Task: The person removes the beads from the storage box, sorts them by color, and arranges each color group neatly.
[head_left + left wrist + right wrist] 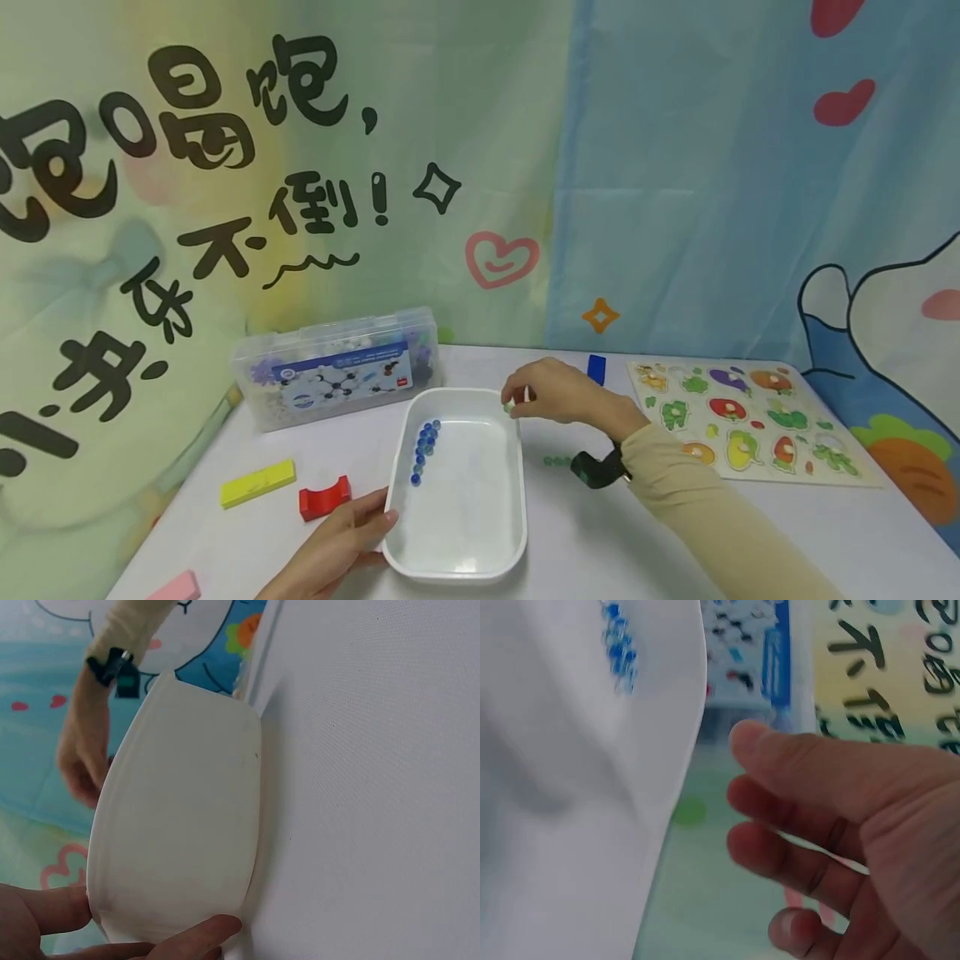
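White plastic tray (480, 533) holds blue beads (424, 446) | our left hand (337, 550) grips its near-left rim | our right hand (551, 392) pinches a green bead (510, 407) above its far-right corner | green beads (557, 460) lie just right of the tray

White plastic tray (495, 500) at centre of white table (750, 533), blue glass beads (423, 446) inside | clear plastic storage box (337, 367) behind-left | yellow block (257, 484) and red arched block (324, 497) left | wooden vegetable peg puzzle (750, 417) right | blue block (596, 369) behind.
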Available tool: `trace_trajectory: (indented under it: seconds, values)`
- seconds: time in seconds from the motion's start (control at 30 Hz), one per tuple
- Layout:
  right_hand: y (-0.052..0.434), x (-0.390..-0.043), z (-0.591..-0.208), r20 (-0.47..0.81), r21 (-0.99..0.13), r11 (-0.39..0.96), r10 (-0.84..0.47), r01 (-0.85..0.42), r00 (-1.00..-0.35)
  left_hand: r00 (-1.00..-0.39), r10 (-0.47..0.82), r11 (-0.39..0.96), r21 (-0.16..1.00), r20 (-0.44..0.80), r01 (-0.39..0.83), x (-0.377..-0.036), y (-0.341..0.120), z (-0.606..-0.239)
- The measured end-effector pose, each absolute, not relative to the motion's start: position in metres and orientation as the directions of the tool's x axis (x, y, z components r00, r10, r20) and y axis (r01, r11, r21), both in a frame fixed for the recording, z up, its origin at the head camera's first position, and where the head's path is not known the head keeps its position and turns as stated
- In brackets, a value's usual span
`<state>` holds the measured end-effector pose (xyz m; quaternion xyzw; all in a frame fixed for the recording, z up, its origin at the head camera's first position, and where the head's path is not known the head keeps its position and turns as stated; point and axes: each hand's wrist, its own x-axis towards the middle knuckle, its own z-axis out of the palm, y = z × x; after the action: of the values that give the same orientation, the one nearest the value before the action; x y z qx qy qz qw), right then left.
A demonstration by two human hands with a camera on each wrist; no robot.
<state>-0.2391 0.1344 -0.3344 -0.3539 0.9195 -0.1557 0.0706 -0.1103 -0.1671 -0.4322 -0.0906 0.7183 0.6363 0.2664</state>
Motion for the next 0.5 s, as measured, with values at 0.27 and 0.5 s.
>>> trace_trajectory:
  seconds: [0.27,0.5]
  values:
    - [0.242,-0.226,-0.352,0.011,-0.378,0.736,-0.604,-0.563,-0.797,-0.835,0.194,0.187,0.855,-0.516,-0.484,-0.11,-0.165,-0.431]
    - [0.3,-0.208,-0.395,-0.047,-0.382,0.824,-0.469,-0.418,-0.882,-0.831,0.169,0.212,0.843,-0.531,-0.495,-0.111,-0.164,-0.43]
